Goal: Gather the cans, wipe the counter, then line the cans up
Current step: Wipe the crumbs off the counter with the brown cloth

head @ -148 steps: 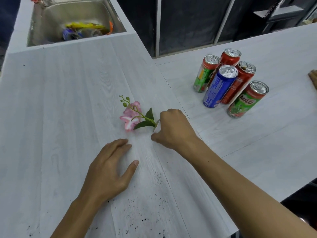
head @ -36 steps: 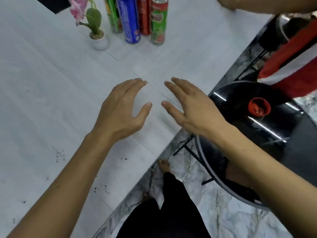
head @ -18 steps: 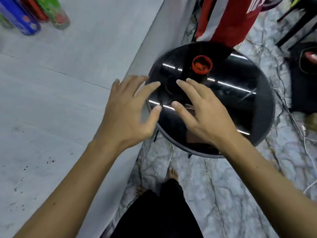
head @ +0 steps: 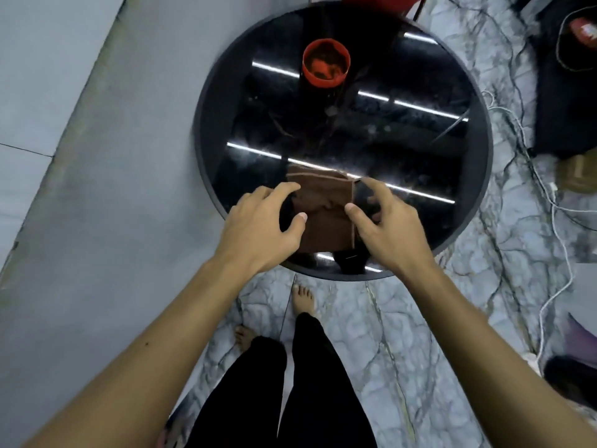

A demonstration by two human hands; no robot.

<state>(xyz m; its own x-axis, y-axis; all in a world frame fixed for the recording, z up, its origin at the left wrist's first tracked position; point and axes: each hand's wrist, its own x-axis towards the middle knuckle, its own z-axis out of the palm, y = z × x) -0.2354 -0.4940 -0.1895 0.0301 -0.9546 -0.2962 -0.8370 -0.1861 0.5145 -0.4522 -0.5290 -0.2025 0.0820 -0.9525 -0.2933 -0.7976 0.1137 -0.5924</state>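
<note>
A folded brown cloth (head: 323, 205) lies near the front rim of a round black glass table (head: 420, 150). My left hand (head: 261, 227) hovers at the cloth's left edge with fingers spread. My right hand (head: 384, 221) is at the cloth's right edge, fingers apart, thumb over the fabric. Neither hand has closed on it. The white counter (head: 80, 156) fills the left side. No cans are in view.
A red cup (head: 326, 63) stands at the far side of the black table. White cables (head: 555, 208) trail over the marble floor on the right, beside a black bag (head: 568, 92). My legs and bare feet (head: 303, 299) are below the table's rim.
The view has swung from the counter and cans to the black table. Both hands have moved down to either side of the brown cloth.
</note>
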